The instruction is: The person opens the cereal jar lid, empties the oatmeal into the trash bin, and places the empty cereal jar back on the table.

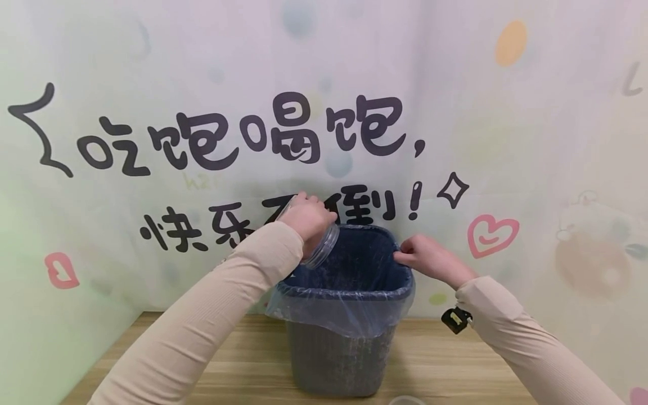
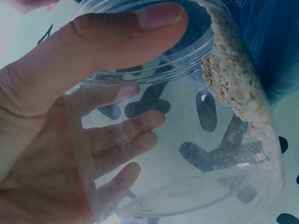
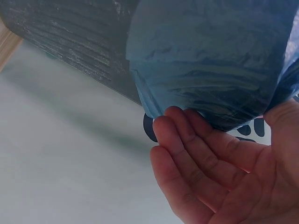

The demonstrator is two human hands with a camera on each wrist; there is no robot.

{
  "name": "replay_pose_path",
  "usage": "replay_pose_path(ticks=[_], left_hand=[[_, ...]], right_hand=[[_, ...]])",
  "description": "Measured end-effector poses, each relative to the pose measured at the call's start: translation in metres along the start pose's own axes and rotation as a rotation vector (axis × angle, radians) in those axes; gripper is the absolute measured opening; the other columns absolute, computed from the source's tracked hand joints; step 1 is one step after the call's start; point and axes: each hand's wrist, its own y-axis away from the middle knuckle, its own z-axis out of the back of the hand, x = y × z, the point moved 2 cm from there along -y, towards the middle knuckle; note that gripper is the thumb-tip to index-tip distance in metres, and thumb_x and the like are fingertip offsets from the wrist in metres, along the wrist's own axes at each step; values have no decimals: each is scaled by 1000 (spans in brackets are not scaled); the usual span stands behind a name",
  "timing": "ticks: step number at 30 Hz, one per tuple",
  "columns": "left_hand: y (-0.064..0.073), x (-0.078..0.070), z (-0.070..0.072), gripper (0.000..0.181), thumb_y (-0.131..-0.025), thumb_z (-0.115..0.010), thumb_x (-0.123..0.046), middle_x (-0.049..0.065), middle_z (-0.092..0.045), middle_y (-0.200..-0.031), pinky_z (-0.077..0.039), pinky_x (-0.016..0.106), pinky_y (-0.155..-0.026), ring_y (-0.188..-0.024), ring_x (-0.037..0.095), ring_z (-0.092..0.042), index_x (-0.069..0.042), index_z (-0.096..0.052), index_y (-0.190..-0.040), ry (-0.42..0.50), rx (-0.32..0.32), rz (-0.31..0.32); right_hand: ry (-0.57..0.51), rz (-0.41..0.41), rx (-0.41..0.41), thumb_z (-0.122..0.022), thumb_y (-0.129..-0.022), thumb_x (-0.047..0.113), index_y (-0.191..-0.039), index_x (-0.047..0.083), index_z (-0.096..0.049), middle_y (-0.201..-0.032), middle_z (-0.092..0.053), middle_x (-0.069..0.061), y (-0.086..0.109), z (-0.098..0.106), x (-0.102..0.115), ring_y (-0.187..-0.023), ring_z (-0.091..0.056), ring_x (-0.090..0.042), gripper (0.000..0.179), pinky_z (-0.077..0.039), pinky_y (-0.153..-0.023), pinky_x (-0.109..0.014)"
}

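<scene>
My left hand (image 1: 310, 218) grips a clear plastic jar (image 1: 325, 247), tilted with its mouth over the left side of a trash bin (image 1: 340, 363). In the left wrist view, pale dry flakes (image 2: 229, 88) lie along one side of the jar, reaching its mouth. The thumb (image 2: 126, 37) lies across the jar's rim, and the other fingers show through the clear wall. A thin bluish plastic liner (image 1: 344, 316) is folded over the bin's rim. At the right of that rim, my right hand (image 1: 430, 260) holds the bin's lined edge between thumb and fingers.
The grey bin stands on a wood-grain table (image 1: 238, 360). Behind it hangs a pale printed cloth (image 1: 455, 73) with black lettering. A round clear edge (image 1: 406, 400) shows at the bottom of the head view. A black device (image 1: 455, 319) sits at my right wrist.
</scene>
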Motion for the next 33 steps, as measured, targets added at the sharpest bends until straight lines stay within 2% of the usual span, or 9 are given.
replay_pose_path(ticks=[13, 21, 33], left_hand=[[2, 2, -2, 86, -70, -82, -24, 8, -47, -136, -31, 43, -101, -121, 27, -42, -20, -38, -144, 21, -34, 14], [1, -2, 0, 84, -71, -83, -29, 7, -47, -136, -31, 41, -100, -117, 25, -42, -22, -40, -142, 8, -25, 32], [4, 0, -1, 84, -73, -82, -29, 8, -45, -140, -29, 43, -104, -122, 27, -40, -22, -39, -145, 19, -25, 44]], right_hand=[[-9, -16, -13, -56, -89, 12, -56, 15, -39, -54, -29, 8, 3, -1, -1, -49, -29, -9, 37, -25, -51, -26], [-14, -7, -19, -56, -89, 10, -56, 14, -41, -54, -30, 8, 1, -1, -1, -49, -30, -9, 36, -26, -50, -26], [-12, 9, -27, -56, -88, 9, -56, 14, -40, -54, -30, 8, 0, -3, -1, -49, -29, -8, 36, -25, -50, -26]])
